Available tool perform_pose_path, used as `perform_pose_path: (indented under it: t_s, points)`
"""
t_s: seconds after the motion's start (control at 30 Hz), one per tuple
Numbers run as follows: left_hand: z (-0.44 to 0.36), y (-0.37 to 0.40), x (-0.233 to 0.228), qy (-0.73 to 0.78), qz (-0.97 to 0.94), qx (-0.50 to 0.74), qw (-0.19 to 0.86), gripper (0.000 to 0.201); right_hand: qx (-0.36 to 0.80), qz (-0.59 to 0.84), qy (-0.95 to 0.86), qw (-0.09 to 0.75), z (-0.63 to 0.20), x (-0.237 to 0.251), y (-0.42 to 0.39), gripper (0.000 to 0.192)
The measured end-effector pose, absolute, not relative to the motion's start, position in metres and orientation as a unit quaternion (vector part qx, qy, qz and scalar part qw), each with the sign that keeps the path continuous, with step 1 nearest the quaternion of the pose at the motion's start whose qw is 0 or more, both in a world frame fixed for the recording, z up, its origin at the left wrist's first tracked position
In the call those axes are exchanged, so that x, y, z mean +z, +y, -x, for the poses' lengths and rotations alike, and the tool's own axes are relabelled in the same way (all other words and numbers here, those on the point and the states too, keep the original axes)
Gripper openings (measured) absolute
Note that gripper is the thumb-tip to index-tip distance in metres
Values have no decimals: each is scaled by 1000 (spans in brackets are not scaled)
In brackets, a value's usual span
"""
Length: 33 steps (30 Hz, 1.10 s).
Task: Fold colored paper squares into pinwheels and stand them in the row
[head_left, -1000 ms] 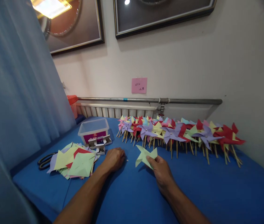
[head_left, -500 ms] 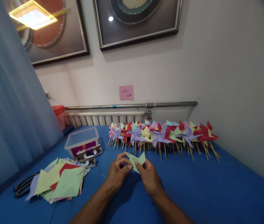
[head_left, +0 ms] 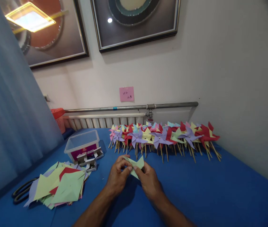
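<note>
A pale green paper pinwheel (head_left: 136, 163), its corners partly folded inward, is held between my two hands above the blue cover. My left hand (head_left: 118, 175) pinches its left side with thumb and fingers. From the other side my right hand (head_left: 148, 179) grips it, the thumb pressing near the middle. Any pin at its centre is hidden by the fingers. Beyond the hands lie finished paper pinwheels (head_left: 160, 138) on wooden sticks, in purple, red, yellow and green.
To the left is a pile of coloured paper squares (head_left: 69, 187) beside black-handled scissors (head_left: 22, 190). Small open boxes (head_left: 90, 165) stand before a clear plastic tub (head_left: 82, 140). A radiator pipe (head_left: 129, 107) runs along the wall, and a blue curtain (head_left: 11, 94) hangs at left.
My right thumb has moved left, closer to the left thumb at the paper's middle. The green paper has tilted and shifted slightly left. The camera view has moved a little.
</note>
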<state>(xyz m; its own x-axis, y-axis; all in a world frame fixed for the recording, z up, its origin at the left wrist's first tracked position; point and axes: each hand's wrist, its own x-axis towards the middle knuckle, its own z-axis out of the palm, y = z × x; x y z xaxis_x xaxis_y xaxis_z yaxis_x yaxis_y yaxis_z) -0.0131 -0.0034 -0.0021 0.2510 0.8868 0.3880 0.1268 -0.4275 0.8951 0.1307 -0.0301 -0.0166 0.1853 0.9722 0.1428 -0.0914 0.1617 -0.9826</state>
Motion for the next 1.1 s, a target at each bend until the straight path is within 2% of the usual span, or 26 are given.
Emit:
perform_pose_path:
  t_s: [0.3, 0.9, 1.1]
  points:
    - [8, -6, -1, 401, -674, 495, 374, 16, 429, 473, -483, 599, -132, -24, -28, 37]
    - [5, -9, 0, 442, -612, 498, 427, 15, 463, 453, -469, 601, -132, -18, -28, 36]
    - [5, -9, -1, 457, -615, 484, 423, 14, 440, 466, -486, 594, -133, -23, -26, 35]
